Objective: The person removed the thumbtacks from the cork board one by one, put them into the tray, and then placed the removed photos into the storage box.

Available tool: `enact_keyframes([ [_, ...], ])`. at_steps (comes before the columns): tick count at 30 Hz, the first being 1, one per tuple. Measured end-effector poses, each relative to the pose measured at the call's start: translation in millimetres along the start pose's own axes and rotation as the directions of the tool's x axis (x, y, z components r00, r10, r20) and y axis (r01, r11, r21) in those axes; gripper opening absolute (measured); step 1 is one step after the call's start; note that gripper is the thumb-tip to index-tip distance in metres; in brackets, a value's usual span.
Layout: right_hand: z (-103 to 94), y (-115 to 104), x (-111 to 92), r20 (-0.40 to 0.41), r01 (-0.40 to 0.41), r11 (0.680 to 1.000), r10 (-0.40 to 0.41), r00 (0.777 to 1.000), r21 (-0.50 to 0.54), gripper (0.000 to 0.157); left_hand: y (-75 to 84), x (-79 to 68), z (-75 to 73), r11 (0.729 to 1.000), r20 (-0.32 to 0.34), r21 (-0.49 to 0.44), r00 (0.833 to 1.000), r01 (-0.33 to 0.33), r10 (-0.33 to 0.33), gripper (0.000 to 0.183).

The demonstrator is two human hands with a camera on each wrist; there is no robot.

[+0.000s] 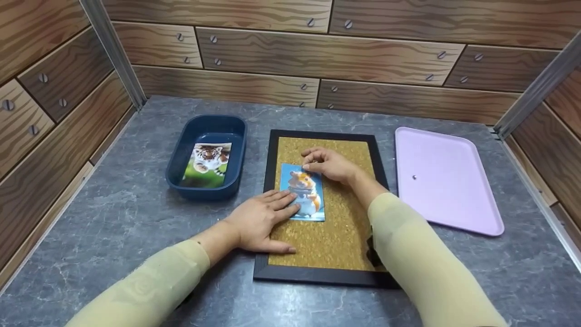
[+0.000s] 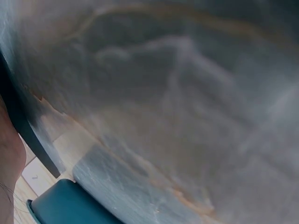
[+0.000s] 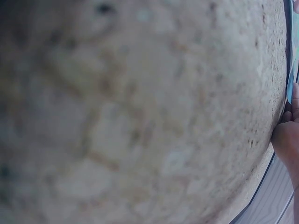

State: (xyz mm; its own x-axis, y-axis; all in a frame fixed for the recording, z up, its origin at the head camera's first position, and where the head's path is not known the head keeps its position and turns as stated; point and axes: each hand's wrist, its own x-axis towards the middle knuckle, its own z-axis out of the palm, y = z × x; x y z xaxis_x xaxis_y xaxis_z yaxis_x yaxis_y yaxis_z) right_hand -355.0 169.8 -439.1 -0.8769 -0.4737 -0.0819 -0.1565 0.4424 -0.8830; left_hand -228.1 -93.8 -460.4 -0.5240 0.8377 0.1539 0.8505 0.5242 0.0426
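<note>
A hamster picture card (image 1: 305, 181) lies flat on the cork board (image 1: 313, 243), which has a black frame. Spread fingers of my left hand (image 1: 265, 220) press the card's lower left part, and the thumb rests on the cork. At the card's top edge my right hand (image 1: 333, 164) has thumb and forefinger together, pinching a small push pin that the fingertips mostly hide. In the right wrist view the right hand (image 3: 286, 140) shows only at the right edge, beside a blue sliver of the card. The left wrist view shows mostly blurred tabletop.
Left of the board stands a dark blue bin (image 1: 213, 193) with a tiger picture card (image 1: 206, 165) in it. To the right lies a lilac tray (image 1: 449, 181) bearing one small shiny pin (image 1: 414, 177). Wood-patterned panels (image 1: 290, 54) enclose the grey marbled table (image 1: 113, 200).
</note>
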Motion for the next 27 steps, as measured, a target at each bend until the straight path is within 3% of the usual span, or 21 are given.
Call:
enact_keyframes([
  [8,-0.1,-0.9,1.1,-0.013,0.002,0.998,-0.001,1.0,0.057,0.019,0.1,-0.6,-0.4,1.0,-0.012,0.002,1.0,-0.003,0.003,0.101],
  [18,3.3,-3.8,-0.7,-0.081,-0.024,0.997,0.03,0.996,0.079,0.01,-0.3,0.6,0.1,1.0,0.008,-0.004,1.0,0.001,-0.001,0.102],
  [27,-5.0,-12.1,-8.6,-0.076,-0.035,0.994,0.042,0.996,0.101,0.012,-1.5,1.3,2.2,1.0,-0.002,-0.003,1.0,-0.003,0.003,0.101],
])
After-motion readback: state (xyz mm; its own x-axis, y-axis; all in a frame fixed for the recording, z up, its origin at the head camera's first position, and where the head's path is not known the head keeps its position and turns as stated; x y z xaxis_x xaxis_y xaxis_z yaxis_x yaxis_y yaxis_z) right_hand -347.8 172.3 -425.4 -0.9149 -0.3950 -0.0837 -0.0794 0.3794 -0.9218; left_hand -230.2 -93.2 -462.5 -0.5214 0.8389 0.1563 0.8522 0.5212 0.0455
